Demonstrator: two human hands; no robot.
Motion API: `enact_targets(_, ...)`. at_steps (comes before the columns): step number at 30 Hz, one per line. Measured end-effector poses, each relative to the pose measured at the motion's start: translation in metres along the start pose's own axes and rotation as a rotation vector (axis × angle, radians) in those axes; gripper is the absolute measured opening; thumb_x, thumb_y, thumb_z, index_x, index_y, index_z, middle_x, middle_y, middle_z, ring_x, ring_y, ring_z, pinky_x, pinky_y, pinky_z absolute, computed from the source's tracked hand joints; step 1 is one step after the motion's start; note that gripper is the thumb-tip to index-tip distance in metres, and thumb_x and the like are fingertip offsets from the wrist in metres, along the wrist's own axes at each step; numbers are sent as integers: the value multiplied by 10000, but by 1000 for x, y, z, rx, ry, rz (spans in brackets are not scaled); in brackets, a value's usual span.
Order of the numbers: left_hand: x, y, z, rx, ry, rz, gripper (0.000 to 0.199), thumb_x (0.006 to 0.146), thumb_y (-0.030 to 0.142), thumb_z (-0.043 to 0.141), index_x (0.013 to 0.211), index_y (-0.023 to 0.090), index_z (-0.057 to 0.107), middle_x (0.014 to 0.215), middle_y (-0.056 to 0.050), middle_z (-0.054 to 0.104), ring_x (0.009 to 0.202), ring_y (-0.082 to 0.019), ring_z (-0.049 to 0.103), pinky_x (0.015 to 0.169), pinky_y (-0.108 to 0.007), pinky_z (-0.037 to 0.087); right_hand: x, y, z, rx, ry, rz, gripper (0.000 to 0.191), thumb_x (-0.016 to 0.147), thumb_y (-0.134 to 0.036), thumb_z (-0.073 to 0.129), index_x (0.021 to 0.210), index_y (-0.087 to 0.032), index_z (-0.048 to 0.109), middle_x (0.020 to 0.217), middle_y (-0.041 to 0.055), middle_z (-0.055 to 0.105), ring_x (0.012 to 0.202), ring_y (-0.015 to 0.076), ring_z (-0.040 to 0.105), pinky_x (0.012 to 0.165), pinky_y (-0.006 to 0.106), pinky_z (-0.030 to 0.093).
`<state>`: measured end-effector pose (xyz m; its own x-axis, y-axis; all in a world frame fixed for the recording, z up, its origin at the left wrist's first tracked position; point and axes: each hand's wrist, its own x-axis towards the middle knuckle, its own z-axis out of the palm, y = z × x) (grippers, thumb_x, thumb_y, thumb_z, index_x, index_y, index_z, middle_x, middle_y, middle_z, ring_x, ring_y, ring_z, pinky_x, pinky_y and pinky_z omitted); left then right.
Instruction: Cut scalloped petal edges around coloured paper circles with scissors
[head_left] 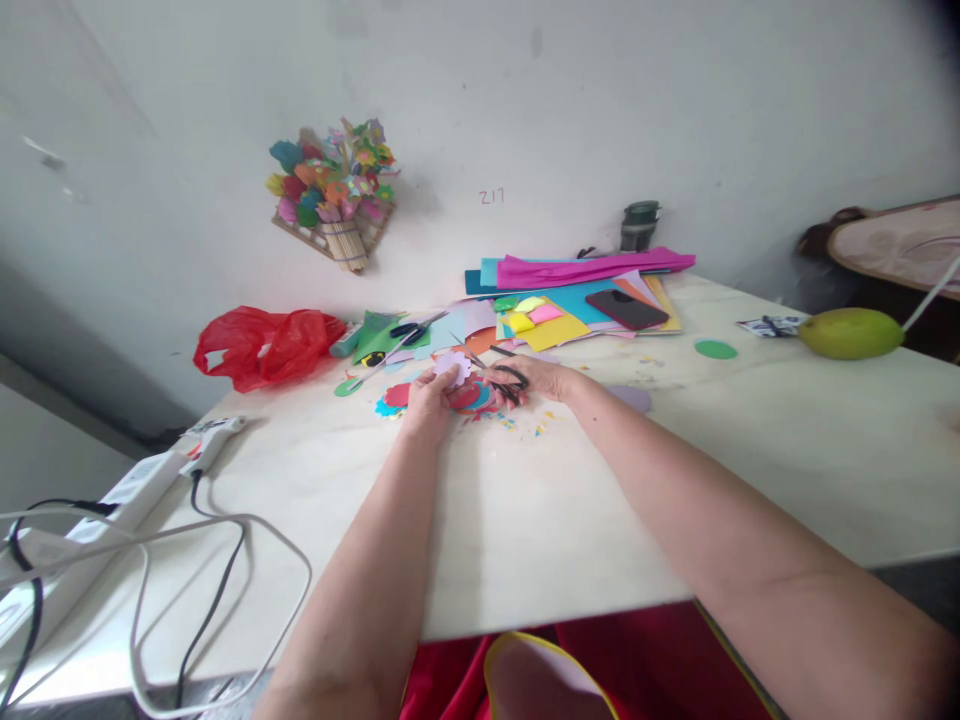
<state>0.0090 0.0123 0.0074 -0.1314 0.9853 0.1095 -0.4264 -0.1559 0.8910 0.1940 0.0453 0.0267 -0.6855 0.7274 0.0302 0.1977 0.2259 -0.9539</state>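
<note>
Between the fingers of my left hand [430, 400] is a lilac paper flower [452, 369] with a scalloped edge. My right hand [529, 378] grips a pair of scissors [511, 377] by its dark handles, the blades pointing left toward the flower. Whether the blades touch the paper is too small to tell. Beneath my hands lie red and blue paper cut-outs [471, 396], and more scalloped ones [391, 401] sit left of my left hand. Small colourful paper scraps [541, 424] are scattered near my right hand.
Behind my hands lie a second pair of scissors [409, 332], coloured paper sheets [574, 330] and a phone [627, 309]. A red plastic bag [266, 345] is at the left, with a power strip [139, 490] and looping cables nearer. At the right sits a yellow-green oval object [851, 333].
</note>
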Motion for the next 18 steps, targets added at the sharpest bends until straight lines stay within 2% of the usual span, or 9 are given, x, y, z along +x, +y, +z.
enact_targets(10, -1, -1, 1, -37, 20, 6, 254, 567, 187, 803, 763, 114, 659, 702, -56, 694, 648, -178, 672, 651, -313, 571, 1, -1, 1, -39, -39, 10, 389, 810, -527, 575, 779, -140, 554, 632, 43, 651, 459, 100, 561, 345, 170, 325)
enact_targets(18, 2, -3, 1, -75, 13, 10, 208, 583, 141, 783, 750, 125, 660, 708, -53, 700, 653, -172, 668, 609, -287, 566, 2, -5, 7, -53, -3, 32, 350, 808, -496, 593, 776, -152, 540, 597, 22, 638, 437, 93, 538, 328, 164, 307)
